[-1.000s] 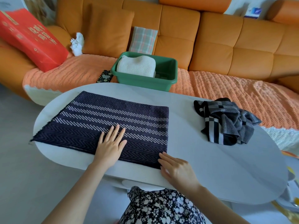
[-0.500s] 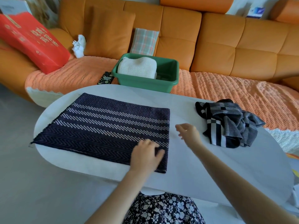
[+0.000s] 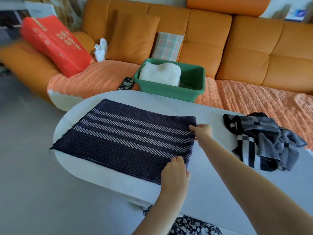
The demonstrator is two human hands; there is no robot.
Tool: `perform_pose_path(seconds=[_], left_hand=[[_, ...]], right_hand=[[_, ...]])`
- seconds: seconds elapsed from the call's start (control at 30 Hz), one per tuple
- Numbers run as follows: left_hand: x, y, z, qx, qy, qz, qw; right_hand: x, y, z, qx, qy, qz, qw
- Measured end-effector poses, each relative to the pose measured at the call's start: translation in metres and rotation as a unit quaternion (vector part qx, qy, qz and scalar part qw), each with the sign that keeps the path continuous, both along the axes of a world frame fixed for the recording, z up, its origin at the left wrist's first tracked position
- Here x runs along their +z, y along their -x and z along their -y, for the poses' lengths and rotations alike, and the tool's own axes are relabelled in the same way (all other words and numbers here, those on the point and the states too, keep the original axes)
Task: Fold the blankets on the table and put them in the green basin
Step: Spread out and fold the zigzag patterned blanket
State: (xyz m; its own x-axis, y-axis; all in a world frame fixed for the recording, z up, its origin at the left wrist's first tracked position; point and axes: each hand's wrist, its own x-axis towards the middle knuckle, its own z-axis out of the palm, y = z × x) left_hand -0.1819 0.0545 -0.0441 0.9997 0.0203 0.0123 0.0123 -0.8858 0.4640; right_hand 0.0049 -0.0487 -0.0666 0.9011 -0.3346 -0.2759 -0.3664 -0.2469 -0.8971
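Observation:
A dark navy blanket with pale zigzag stripes (image 3: 125, 139) lies flat on the left part of the white oval table (image 3: 220, 187). My left hand (image 3: 175, 173) grips its near right corner. My right hand (image 3: 202, 132) pinches its far right corner. A crumpled grey, black and white checked blanket (image 3: 264, 141) lies on the right of the table. Behind the table, on the sofa, stands the green basin (image 3: 191, 91) with a folded white blanket (image 3: 160, 73) in its left half.
An orange sofa (image 3: 245, 53) with a ribbed orange cover runs behind the table. On it lie a red box (image 3: 55, 44), a white crumpled cloth (image 3: 100, 50), a plaid cushion (image 3: 166, 45) and a small dark patterned item (image 3: 126, 83). Grey floor is at the left.
My left hand slid from the blanket's middle to its near right corner and closed on it. My right hand moved up from the near edge to the far right corner and pinched it.

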Motion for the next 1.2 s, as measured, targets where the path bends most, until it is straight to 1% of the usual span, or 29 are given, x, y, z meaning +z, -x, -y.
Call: perform_pose_path(seconds=[0.1, 0.23, 0.3, 0.43, 0.6, 0.67, 0.8, 0.93, 1.0, 1.07, 1.13, 1.2], left_hand=[[-0.007, -0.003, -0.008, 0.013, 0.148, 0.007, 0.989], [-0.004, -0.001, -0.006, 0.013, 0.278, 0.004, 0.961], [0.006, -0.002, -0.012, 0.021, 0.326, 0.016, 0.945], [0.028, -0.010, -0.057, 0.079, 0.360, 0.062, 0.928], [0.039, -0.019, -0.140, 0.162, 0.334, 0.096, 0.923], [0.039, -0.022, -0.172, 0.197, 0.307, 0.122, 0.923], [0.037, -0.026, -0.226, 0.258, 0.248, 0.165, 0.919], [0.023, -0.032, -0.272, 0.318, 0.186, 0.189, 0.910], [0.007, -0.034, -0.286, 0.342, 0.129, 0.168, 0.915], [-0.011, -0.035, -0.295, 0.355, 0.032, 0.140, 0.924], [-0.024, -0.032, -0.294, 0.346, -0.031, 0.142, 0.927], [-0.028, -0.032, -0.284, 0.314, -0.054, 0.175, 0.931]], right_hand=[[0.005, 0.003, 0.009, -0.006, 0.029, 0.026, 0.999], [0.022, 0.003, 0.020, -0.010, 0.045, 0.040, 0.998], [0.036, 0.001, 0.013, 0.008, 0.047, 0.053, 0.997], [0.061, -0.012, -0.031, 0.060, 0.043, 0.088, 0.993], [0.071, -0.030, -0.122, 0.109, 0.052, 0.118, 0.986], [0.072, -0.036, -0.161, 0.132, 0.054, 0.122, 0.982], [0.072, -0.049, -0.238, 0.184, 0.107, 0.135, 0.968], [0.064, -0.053, -0.298, 0.225, 0.133, 0.129, 0.957], [0.047, -0.048, -0.315, 0.274, 0.161, 0.097, 0.943], [0.026, -0.038, -0.320, 0.320, 0.194, 0.077, 0.924], [0.008, -0.034, -0.315, 0.357, 0.222, 0.120, 0.899], [0.002, -0.033, -0.305, 0.400, 0.231, 0.158, 0.873]])
